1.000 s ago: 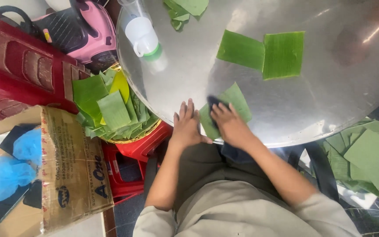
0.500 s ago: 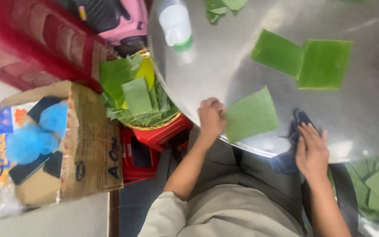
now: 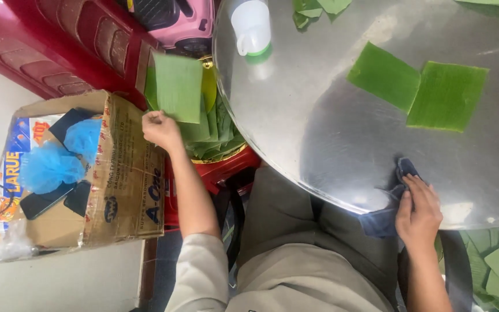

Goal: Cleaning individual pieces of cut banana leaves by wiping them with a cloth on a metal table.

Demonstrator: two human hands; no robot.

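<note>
Rectangular green banana-leaf sheet, pinched at its lower corner in our left hand above the basket of leaves; right hand pressed flat, fingers together, on dark blue cloth at round steel table edge.

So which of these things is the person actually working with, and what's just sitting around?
In use:
left hand holding a cut green leaf above the basket of leaves
right hand on a dark cloth at the metal table edge

Lying about:
cardboard box
white jug
two leaf pieces on the table
</note>
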